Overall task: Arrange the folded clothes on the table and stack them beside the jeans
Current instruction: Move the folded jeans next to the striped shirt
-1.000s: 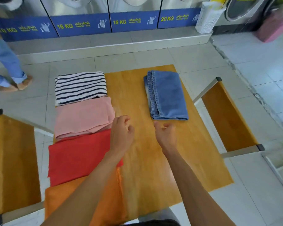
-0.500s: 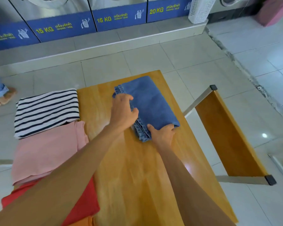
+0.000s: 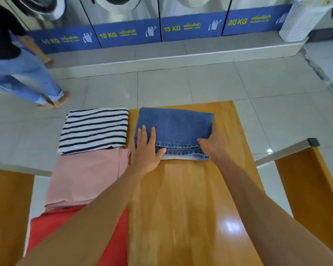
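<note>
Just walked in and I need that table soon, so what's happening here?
A person is sorting folded laundry on the wooden table. Both hands are on the folded jeans: the left hand lies flat on their near left corner, and the right hand holds their right end in its grip. Along the table's left side lie a striped top, a pink garment and a red one, each laid out separately, not yet stacked beside the jeans.

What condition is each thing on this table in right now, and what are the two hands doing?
jeans: folded, flat on the table.
left hand: fingers straight, resting on the jeans' left end.
right hand: gripping the jeans' right end.
striped top: folded, untouched.
pink garment: folded.
red garment: flat, partly hidden by the arm.
</note>
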Tool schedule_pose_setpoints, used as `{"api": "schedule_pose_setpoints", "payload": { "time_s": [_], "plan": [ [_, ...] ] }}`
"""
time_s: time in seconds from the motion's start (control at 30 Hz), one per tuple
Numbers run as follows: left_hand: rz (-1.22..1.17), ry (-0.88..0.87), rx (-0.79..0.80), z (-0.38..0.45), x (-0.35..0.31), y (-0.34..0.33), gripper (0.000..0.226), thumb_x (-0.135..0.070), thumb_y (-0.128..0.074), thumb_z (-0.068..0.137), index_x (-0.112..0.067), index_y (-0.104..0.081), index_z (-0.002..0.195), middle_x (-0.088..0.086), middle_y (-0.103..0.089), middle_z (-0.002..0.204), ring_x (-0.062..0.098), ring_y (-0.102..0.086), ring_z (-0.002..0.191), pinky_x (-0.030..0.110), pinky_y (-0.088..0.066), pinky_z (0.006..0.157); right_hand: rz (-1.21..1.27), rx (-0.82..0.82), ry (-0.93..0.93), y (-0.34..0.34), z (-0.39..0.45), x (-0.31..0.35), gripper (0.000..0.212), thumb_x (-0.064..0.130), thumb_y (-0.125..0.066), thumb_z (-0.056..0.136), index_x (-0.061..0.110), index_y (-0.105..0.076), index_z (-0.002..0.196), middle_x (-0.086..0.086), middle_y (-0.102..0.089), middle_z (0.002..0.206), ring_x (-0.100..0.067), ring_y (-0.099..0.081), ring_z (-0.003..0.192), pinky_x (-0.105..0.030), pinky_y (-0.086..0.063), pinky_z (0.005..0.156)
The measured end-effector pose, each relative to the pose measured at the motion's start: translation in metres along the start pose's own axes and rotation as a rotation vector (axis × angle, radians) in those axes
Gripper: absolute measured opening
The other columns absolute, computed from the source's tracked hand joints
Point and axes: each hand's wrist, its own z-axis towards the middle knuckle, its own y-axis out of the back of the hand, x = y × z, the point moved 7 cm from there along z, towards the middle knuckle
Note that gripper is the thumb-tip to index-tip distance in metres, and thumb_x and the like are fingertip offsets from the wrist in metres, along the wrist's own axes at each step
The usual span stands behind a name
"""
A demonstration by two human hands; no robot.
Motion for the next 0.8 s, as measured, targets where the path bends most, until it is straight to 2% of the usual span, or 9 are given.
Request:
{"api": "schedule_pose_setpoints", "payload": {
  "time_s": [0.03, 0.1, 0.2, 0.3, 0.37, 0.47, 0.57, 0.73, 0.8],
  "plan": [
    [0.01, 0.025, -0.005, 0.004, 0.003, 0.002, 0.084, -0.062, -0.032, 0.098, -0.024, 0.013, 0.157, 0.008, 0.024, 0.164, 0.023, 0.024, 0.15, 0.045, 0.01, 0.122, -0.007, 0.01, 0.021, -0.006, 0.009, 0.005, 0.077, 0.022, -0.062, 0.066, 0.028, -0.043, 0.14, 0.003, -0.064, 0.117, -0.021, -0.065, 0.101, -0.046, -0.059, 0.084],
    [0.02, 0.083, -0.006, 0.012, 0.013, 0.003, 0.084, -0.062, -0.031, 0.098, -0.024, 0.014, 0.157, 0.009, 0.023, 0.164, 0.024, 0.022, 0.151, 0.047, 0.009, 0.122, -0.026, 0.03, 0.044, -0.018, 0.02, 0.02, 0.078, 0.017, -0.061, 0.07, 0.029, -0.039, 0.144, 0.005, -0.063, 0.117, -0.019, -0.064, 0.101, -0.041, -0.057, 0.083],
    [0.005, 0.137, -0.008, 0.02, 0.022, 0.004, 0.084, -0.063, -0.03, 0.098, -0.023, 0.015, 0.157, 0.01, 0.022, 0.164, 0.026, 0.019, 0.152, 0.05, 0.005, 0.123, -0.078, 0.074, 0.071, -0.029, 0.033, 0.041, 0.081, 0.004, -0.057, 0.084, 0.026, -0.027, 0.155, 0.007, -0.053, 0.103, -0.015, -0.055, 0.086, -0.032, -0.05, 0.075],
    [-0.007, 0.164, -0.031, 0.023, 0.024, 0.004, 0.084, -0.062, -0.03, 0.098, -0.022, 0.014, 0.157, 0.011, 0.019, 0.165, 0.027, 0.016, 0.152, 0.05, 0.005, 0.123, -0.146, 0.105, 0.067, -0.036, 0.047, 0.045, 0.083, 0.003, -0.053, 0.087, 0.026, -0.019, 0.159, 0.001, -0.054, 0.107, -0.016, -0.055, 0.081, -0.032, -0.049, 0.069],
    [-0.009, 0.171, -0.041, 0.024, 0.025, 0.003, 0.084, -0.062, -0.03, 0.098, -0.022, 0.014, 0.157, 0.011, 0.018, 0.165, 0.027, 0.014, 0.153, 0.05, 0.004, 0.123, -0.148, 0.111, 0.064, -0.038, 0.053, 0.047, 0.083, 0.003, -0.054, 0.086, 0.026, -0.021, 0.159, 0.001, -0.057, 0.11, -0.013, -0.056, 0.078, -0.03, -0.051, 0.066],
    [-0.004, 0.175, -0.054, 0.025, 0.026, 0.003, 0.084, -0.062, -0.031, 0.098, -0.022, 0.013, 0.157, 0.011, 0.014, 0.166, 0.027, 0.011, 0.153, 0.05, 0.003, 0.123, -0.051, 0.077, 0.104, -0.037, 0.045, 0.047, 0.07, 0.002, -0.059, 0.085, 0.022, -0.039, 0.149, 0.005, -0.062, 0.107, -0.014, -0.063, 0.086, -0.032, -0.058, 0.073],
    [0.008, 0.176, -0.058, 0.025, 0.025, 0.001, 0.084, -0.061, -0.031, 0.098, -0.021, 0.013, 0.157, 0.012, 0.014, 0.165, 0.027, 0.01, 0.153, 0.05, 0.003, 0.123, 0.063, -0.061, 0.082, -0.033, 0.03, 0.029, 0.061, 0.021, -0.071, 0.087, 0.015, -0.044, 0.141, -0.005, -0.061, 0.127, -0.024, -0.064, 0.111, -0.042, -0.057, 0.09],
    [0.011, 0.186, -0.028, 0.026, 0.025, 0.001, 0.084, -0.059, -0.03, 0.099, -0.021, 0.018, 0.156, 0.013, 0.019, 0.164, 0.028, 0.014, 0.153, 0.051, 0.006, 0.122, 0.17, -0.187, 0.094, -0.034, -0.007, 0.004, 0.063, 0.059, -0.059, 0.088, 0.017, -0.044, 0.133, 0.0, -0.06, 0.121, -0.02, -0.063, 0.106, -0.044, -0.058, 0.086],
    [0.007, 0.189, -0.013, 0.025, 0.025, 0.001, 0.084, -0.059, -0.031, 0.099, -0.021, 0.019, 0.155, 0.012, 0.02, 0.164, 0.027, 0.015, 0.153, 0.05, 0.007, 0.122, 0.186, -0.194, 0.089, -0.035, -0.019, -0.004, 0.064, 0.062, -0.055, 0.089, 0.018, -0.043, 0.135, 0.002, -0.06, 0.122, -0.018, -0.062, 0.108, -0.046, -0.057, 0.089]
  ]
}}
